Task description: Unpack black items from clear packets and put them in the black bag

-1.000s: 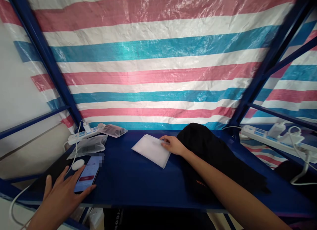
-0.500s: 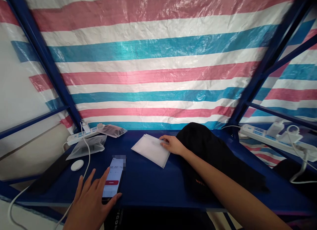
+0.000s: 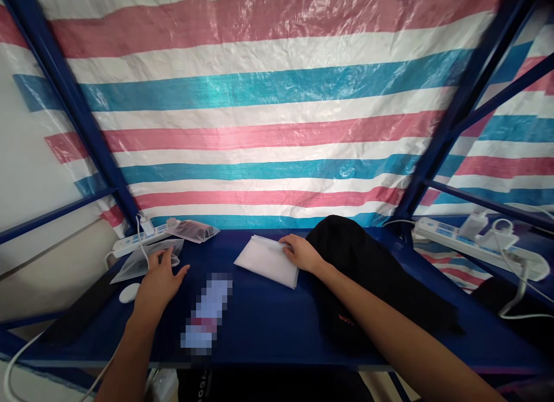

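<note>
My left hand [image 3: 159,278] reaches over the left side of the blue desk, thumb held apart from the bent fingers. Its fingertips overlap the near side of a frosted, see-through plastic bag [image 3: 130,266]; whether they touch it I cannot tell. My right hand [image 3: 303,254] has its fingers closed on the back right corner of a flat white zip pouch [image 3: 264,263]. Between the hands and nearer to me lies a phone [image 3: 208,315], its screen blurred out. Just left of my left wrist is a round white disc [image 3: 128,293].
Black cloth [image 3: 346,269] lies heaped under and beyond my right forearm. A power strip [image 3: 147,237] with a cable and a second small bag [image 3: 194,231] sit at the back left. Another power strip [image 3: 476,243] is at right. Blue metal posts [image 3: 433,142] frame a striped sheet [image 3: 259,125].
My left hand has moved forward from beside the phone to the frosted bag. My right hand stays on the white pouch, which has shifted only slightly in view.
</note>
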`<state>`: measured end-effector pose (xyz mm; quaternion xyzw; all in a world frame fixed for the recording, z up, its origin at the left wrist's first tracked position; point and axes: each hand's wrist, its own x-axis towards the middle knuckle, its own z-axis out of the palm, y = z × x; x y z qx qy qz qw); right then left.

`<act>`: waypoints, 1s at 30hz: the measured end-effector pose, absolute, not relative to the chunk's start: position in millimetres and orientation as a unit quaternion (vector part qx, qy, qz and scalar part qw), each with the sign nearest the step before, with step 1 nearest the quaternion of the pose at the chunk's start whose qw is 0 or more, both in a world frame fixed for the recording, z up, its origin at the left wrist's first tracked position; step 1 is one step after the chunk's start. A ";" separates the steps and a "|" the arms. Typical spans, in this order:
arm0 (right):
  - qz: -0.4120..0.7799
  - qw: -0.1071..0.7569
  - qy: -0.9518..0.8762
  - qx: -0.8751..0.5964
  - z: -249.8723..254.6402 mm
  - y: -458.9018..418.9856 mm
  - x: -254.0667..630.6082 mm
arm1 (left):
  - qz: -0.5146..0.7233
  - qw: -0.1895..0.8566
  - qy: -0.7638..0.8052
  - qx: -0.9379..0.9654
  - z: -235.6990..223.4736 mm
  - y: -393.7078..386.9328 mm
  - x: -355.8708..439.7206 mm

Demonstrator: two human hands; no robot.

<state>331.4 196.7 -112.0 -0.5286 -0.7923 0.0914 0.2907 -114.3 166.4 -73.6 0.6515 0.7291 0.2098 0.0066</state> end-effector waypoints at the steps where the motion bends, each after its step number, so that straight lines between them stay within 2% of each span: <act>1: 0.090 0.291 -0.793 -0.528 -112.1 196.6 331.7 | 0.192 -0.011 0.734 0.652 -73.1 174.0 -116.6; 6: 0.093 0.291 -0.790 -0.531 -114.9 198.1 333.0 | 0.164 -0.066 0.741 0.648 -65.9 187.6 -129.0; 10: 0.088 0.289 -0.795 -0.527 -116.5 199.4 332.7 | 0.207 -0.095 0.733 0.641 -52.2 191.8 -143.6; 15: 0.075 0.284 -0.801 -0.521 -114.6 198.1 330.4 | 0.277 -0.145 0.631 0.710 -42.0 211.5 -131.1; 24: 0.057 0.300 -0.803 -0.512 -114.0 197.4 326.7 | 0.206 -0.030 0.481 0.852 -38.7 245.4 -60.8; 30: 0.076 0.346 -0.841 -0.410 -103.2 189.6 307.4 | 0.213 0.019 0.335 0.918 -45.9 261.1 -14.1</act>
